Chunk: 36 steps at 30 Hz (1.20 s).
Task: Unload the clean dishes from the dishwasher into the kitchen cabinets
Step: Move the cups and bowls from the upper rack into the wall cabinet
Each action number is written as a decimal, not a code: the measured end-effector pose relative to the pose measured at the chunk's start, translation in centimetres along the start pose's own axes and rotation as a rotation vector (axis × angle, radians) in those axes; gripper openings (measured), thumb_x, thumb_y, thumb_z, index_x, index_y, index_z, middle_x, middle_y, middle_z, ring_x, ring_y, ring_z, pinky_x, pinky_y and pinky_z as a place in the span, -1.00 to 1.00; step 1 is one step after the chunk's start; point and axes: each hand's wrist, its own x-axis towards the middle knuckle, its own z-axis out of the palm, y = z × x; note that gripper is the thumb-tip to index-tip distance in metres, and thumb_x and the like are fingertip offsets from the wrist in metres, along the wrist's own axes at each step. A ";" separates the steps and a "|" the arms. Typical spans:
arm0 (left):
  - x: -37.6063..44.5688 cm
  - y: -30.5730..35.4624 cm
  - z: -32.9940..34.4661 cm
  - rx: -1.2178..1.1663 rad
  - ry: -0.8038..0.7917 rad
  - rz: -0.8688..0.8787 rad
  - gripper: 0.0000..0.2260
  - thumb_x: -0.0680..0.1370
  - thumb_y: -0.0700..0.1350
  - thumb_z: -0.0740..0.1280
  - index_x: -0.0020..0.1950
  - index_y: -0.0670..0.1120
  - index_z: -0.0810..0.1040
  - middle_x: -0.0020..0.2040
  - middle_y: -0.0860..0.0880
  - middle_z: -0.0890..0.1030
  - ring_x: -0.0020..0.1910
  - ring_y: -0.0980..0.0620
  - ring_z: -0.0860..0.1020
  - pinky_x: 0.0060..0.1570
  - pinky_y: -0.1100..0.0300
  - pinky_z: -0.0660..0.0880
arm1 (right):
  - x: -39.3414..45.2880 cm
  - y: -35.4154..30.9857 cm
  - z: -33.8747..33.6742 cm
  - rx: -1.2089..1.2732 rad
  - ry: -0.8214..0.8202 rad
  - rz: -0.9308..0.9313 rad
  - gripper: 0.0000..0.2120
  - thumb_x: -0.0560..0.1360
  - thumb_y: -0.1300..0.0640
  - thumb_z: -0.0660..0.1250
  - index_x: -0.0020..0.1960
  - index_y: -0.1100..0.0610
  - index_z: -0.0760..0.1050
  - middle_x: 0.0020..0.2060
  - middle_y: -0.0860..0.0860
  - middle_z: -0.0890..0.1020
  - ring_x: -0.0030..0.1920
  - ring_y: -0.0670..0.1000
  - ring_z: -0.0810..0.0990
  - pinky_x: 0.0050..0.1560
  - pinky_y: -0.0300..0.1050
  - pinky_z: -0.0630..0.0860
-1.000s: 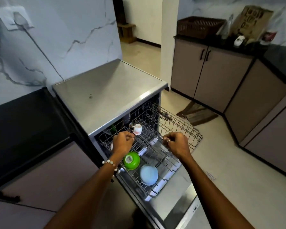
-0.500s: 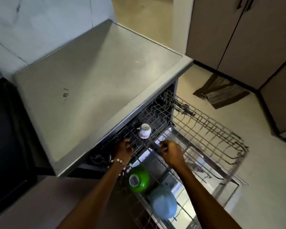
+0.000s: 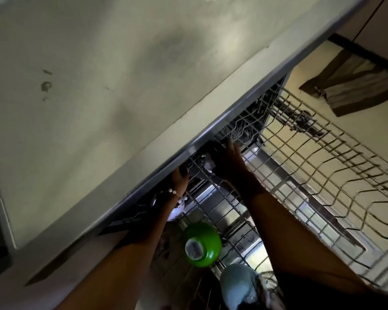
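Observation:
The dishwasher's upper wire rack (image 3: 323,175) is pulled out under the steel top (image 3: 121,86). Both my hands reach deep into its back part. My left hand (image 3: 180,179) is half hidden under the top's front edge, a bead bracelet on its wrist. My right hand (image 3: 230,163) lies against a small white cup (image 3: 207,163), of which only a sliver shows; its grip is unclear. An upside-down green bowl (image 3: 203,245) and an upside-down pale blue bowl (image 3: 236,285) sit in the rack near me, between my forearms.
A white dish (image 3: 176,212) shows below my left wrist, lower in the machine. A brown cloth (image 3: 356,86) lies on the floor at upper right, in front of a dark cabinet base. The rack's right part holds nothing.
My head has dropped much closer to the dishwasher top. Both hands have pushed further back into the rack, and the right hand now covers most of the white cup.

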 end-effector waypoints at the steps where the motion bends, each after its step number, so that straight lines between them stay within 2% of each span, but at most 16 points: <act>1: -0.1 -0.1 0.0 -0.003 0.006 -0.013 -0.76 0.62 -0.23 0.17 0.19 -0.32 0.51 0.09 -0.30 0.59 0.11 -0.19 0.56 0.00 0.11 0.41 | 0.2 -0.3 0.2 -0.046 0.003 -0.016 -0.54 0.51 0.04 0.31 0.39 -0.09 0.36 0.38 0.02 0.41 0.38 0.16 0.29 0.32 0.17 0.32; 4: -0.4 -0.2 -0.1 0.006 0.048 0.017 -0.85 0.61 -0.26 0.16 0.03 -0.21 0.52 -0.09 -0.23 0.56 -0.05 -0.09 0.54 -0.11 0.17 0.35 | 0.1 -0.2 -0.4 -0.171 0.050 -0.043 -0.50 0.51 0.02 0.32 0.41 -0.15 0.31 0.36 0.05 0.46 0.37 0.18 0.34 0.28 0.19 0.32; 5: -0.7 -0.4 -0.2 0.011 0.066 0.038 -0.86 0.61 -0.26 0.17 0.04 -0.20 0.53 -0.07 -0.20 0.57 -0.03 -0.07 0.55 -0.08 0.16 0.38 | -0.1 -0.3 -0.5 -0.206 0.051 -0.063 -0.50 0.51 0.02 0.32 0.41 -0.15 0.31 0.33 0.06 0.49 0.34 0.17 0.38 0.27 0.17 0.34; 8: -1.6 -1.1 -0.5 -0.029 0.121 0.124 -0.78 0.55 -0.36 0.23 0.16 -0.28 0.55 0.08 -0.24 0.62 0.11 -0.17 0.58 0.09 0.09 0.45 | -2.1 -0.9 -1.2 -0.164 0.106 -0.056 -0.53 0.46 0.08 0.38 0.36 -0.03 0.43 0.14 0.14 0.63 0.17 0.23 0.53 0.18 0.17 0.42; 10: -2.3 -1.6 -0.4 -0.061 0.117 0.144 -0.76 0.50 -0.41 0.24 0.13 -0.27 0.56 0.06 -0.26 0.62 0.08 -0.20 0.59 0.10 0.03 0.50 | -3.6 -1.1 -1.8 -0.083 0.115 -0.012 -0.45 0.37 0.15 0.48 0.34 0.08 0.46 0.08 0.23 0.62 0.10 0.31 0.55 0.14 0.25 0.45; 13: -3.9 -2.0 -0.5 -0.061 0.119 0.179 -0.75 0.46 -0.41 0.27 0.08 -0.22 0.58 -0.02 -0.25 0.63 0.01 -0.22 0.60 0.05 -0.05 0.54 | -6.5 -1.9 -3.5 0.023 0.015 0.078 -0.34 0.41 0.10 0.44 0.45 0.12 0.29 0.31 0.25 0.42 0.28 0.32 0.40 0.26 0.25 0.43; 16: -7.0 -1.4 -0.8 -0.028 0.124 0.226 -0.75 0.44 -0.39 0.29 0.07 -0.22 0.60 -0.04 -0.22 0.65 -0.02 -0.16 0.62 0.03 0.10 0.51 | -9.7 -2.4 -5.1 0.127 -0.020 0.194 -0.32 0.43 0.06 0.41 0.47 0.08 0.22 0.39 0.17 0.29 0.35 0.24 0.28 0.24 0.11 0.45; 18: -9.7 -1.1 -0.7 -0.024 0.115 0.229 -0.75 0.46 -0.37 0.30 0.09 -0.20 0.61 -0.01 -0.20 0.67 0.00 -0.12 0.62 -0.02 0.21 0.46 | -12.2 -2.6 -5.6 0.159 0.020 0.217 -0.36 0.43 0.06 0.40 0.45 0.08 0.26 0.37 0.17 0.31 0.34 0.25 0.29 0.23 0.07 0.43; 20: -12.2 -1.3 -0.3 -0.045 0.081 0.191 -0.76 0.48 -0.34 0.31 0.11 -0.18 0.61 0.01 -0.17 0.67 0.01 -0.09 0.63 -0.02 0.22 0.46 | -14.8 -2.8 -5.7 0.157 0.008 0.233 -0.36 0.42 0.04 0.41 0.44 0.08 0.27 0.37 0.19 0.31 0.34 0.26 0.29 0.24 0.06 0.40; 24: -17.0 -2.4 1.2 -0.054 0.015 0.174 -0.76 0.46 -0.31 0.31 0.07 -0.12 0.62 -0.04 -0.13 0.68 -0.04 -0.10 0.64 0.01 0.14 0.54 | -20.3 -3.2 -5.8 0.184 0.021 0.273 -0.32 0.37 0.05 0.46 0.42 0.09 0.29 0.38 0.18 0.31 0.34 0.24 0.26 0.25 0.05 0.39; 27: -20.7 -3.4 2.1 -0.068 0.047 0.199 -0.78 0.45 -0.31 0.32 0.02 -0.12 0.65 -0.07 -0.13 0.69 -0.10 -0.13 0.65 -0.01 0.02 0.58 | -24.7 -3.6 -5.9 0.215 0.066 0.288 -0.26 0.34 0.07 0.50 0.43 0.12 0.27 0.35 0.15 0.34 0.32 0.21 0.26 0.27 0.03 0.36; 30: -23.8 -4.5 2.7 -0.114 0.070 0.241 -0.78 0.41 -0.35 0.32 -0.01 -0.18 0.64 -0.11 -0.16 0.67 -0.11 -0.16 0.62 -0.02 -0.03 0.58 | -28.5 -4.0 -5.7 0.269 0.128 0.305 -0.32 0.34 0.08 0.50 0.38 0.17 0.32 0.30 0.15 0.41 0.27 0.22 0.32 0.23 0.00 0.31; 33: -26.5 -5.1 2.4 -0.024 0.017 0.228 -0.72 0.40 -0.31 0.37 0.10 -0.16 0.60 -0.05 -0.18 0.64 -0.02 -0.18 0.60 0.03 0.00 0.53 | -31.9 -4.6 -5.7 0.310 0.159 0.322 -0.34 0.28 0.07 0.52 0.31 0.20 0.38 0.21 0.17 0.47 0.21 0.22 0.37 0.19 -0.03 0.25; 36: -28.1 -5.8 2.3 0.195 -0.159 0.255 -0.50 0.39 -0.10 0.46 0.32 -0.13 0.47 0.14 -0.18 0.58 0.17 -0.18 0.52 0.17 0.03 0.45 | -34.2 -5.2 -5.5 0.355 0.149 0.380 -0.31 0.25 0.09 0.54 0.31 0.17 0.38 0.20 0.14 0.45 0.23 0.20 0.33 0.21 -0.04 0.26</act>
